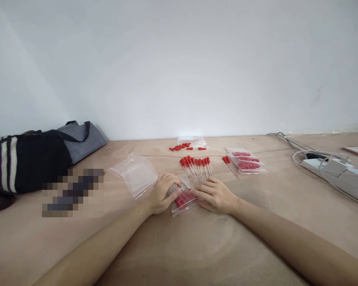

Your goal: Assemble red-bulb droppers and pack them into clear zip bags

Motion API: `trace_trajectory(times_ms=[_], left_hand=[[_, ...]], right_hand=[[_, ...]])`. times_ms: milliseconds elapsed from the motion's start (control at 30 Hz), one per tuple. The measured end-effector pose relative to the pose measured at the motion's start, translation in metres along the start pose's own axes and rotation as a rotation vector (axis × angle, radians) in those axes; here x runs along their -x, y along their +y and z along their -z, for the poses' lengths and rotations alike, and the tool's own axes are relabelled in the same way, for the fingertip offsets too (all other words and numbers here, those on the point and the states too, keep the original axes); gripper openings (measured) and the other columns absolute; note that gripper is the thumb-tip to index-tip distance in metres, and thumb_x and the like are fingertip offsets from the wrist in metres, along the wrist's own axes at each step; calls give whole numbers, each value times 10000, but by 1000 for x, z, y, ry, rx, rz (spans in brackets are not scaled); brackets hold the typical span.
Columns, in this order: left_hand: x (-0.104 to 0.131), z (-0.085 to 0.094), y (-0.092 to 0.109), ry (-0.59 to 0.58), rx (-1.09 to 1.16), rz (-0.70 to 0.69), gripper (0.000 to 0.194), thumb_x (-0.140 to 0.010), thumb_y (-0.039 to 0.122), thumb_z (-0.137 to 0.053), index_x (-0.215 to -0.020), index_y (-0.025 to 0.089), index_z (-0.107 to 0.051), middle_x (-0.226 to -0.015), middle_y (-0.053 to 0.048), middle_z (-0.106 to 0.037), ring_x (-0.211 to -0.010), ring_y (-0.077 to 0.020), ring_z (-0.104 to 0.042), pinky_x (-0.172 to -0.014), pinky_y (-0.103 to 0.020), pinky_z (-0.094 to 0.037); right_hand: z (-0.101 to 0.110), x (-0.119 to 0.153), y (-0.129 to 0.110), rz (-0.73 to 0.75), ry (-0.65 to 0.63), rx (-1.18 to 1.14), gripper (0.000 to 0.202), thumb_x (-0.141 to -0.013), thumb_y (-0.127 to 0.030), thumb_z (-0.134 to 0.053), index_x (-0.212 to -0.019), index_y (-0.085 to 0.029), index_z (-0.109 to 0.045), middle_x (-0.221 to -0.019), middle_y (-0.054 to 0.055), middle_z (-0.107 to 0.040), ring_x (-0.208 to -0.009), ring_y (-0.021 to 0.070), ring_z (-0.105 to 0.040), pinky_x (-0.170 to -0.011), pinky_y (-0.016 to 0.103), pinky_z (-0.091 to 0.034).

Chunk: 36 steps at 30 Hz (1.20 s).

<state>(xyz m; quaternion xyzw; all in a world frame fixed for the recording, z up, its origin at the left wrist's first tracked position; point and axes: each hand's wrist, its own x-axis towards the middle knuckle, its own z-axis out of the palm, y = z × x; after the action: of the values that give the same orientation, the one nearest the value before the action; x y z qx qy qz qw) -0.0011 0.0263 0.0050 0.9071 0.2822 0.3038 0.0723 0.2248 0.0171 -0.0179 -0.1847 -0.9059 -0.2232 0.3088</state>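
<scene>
A clear zip bag (187, 205) with several red-bulbed droppers inside lies on the table between my hands. My left hand (164, 194) is closed on the bag's left side, its thumb over the plastic. My right hand (216, 195) grips the right side near the bag's mouth, fingertips pressed together on the plastic. Just beyond the bag, several loose droppers (200, 169) with red rubber bulbs are laid out in a row. Two more droppers (230, 165) rest to the right of that row.
Filled bags of droppers (247, 161) overlap at the right. Flat bags (140, 174) lie to the left. Loose red bulbs (180, 147) and thin tubes (200, 143) are near the wall. A power strip with cables (337, 171) stands at far right, a black bag (41, 163) at far left.
</scene>
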Motion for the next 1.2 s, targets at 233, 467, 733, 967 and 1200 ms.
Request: trace_trajectory(times_ms=[233,467,733,967,1200], left_hand=[[21,9,8,-14,-247,-517,130,-808,310,-520,-884,210,-555,-796,-37,-631,-755,-170,-584,-680,-304,-476],[16,12,6,-74,-343,-604,246,-881,126,-363,-899,191,-599,-782,-56,-676,-728,-154,-627,-620,-263,-516],[20,5,-8,-1,-114,-311,179,-809,293,-547,-936,176,-595,-818,-60,-663,-774,-175,-614,-693,-289,-502],[15,8,-9,-229,-113,52,743,-682,561,-579,-1265,151,-371,-1311,-155,-395,-1214,-305,-340,-981,-472,-308],[15,10,2,-303,-127,110,679,-714,583,-522,-1249,183,-400,-1271,-115,-450,-1152,-287,-397,-970,-446,-298]], right_hand=[[8,8,2,141,45,151,160,-835,-129,-442,-783,-155,-590,-548,-13,-527,-539,96,-435,-599,287,-328],[0,-2,0,159,11,139,160,-834,-127,-437,-793,-163,-587,-620,-6,-553,-570,94,-431,-631,288,-328],[0,0,1,5,16,20,216,-815,-247,-473,-633,-173,-563,-569,-12,-510,-581,106,-402,-639,292,-304],[9,-3,-11,-48,-53,-101,240,-799,-374,-492,-977,-254,-600,-1024,56,-573,-828,173,-466,-724,344,-302],[6,-5,-15,-225,-63,-36,213,-818,-341,-474,-925,-231,-622,-1034,47,-582,-892,182,-472,-797,380,-261]])
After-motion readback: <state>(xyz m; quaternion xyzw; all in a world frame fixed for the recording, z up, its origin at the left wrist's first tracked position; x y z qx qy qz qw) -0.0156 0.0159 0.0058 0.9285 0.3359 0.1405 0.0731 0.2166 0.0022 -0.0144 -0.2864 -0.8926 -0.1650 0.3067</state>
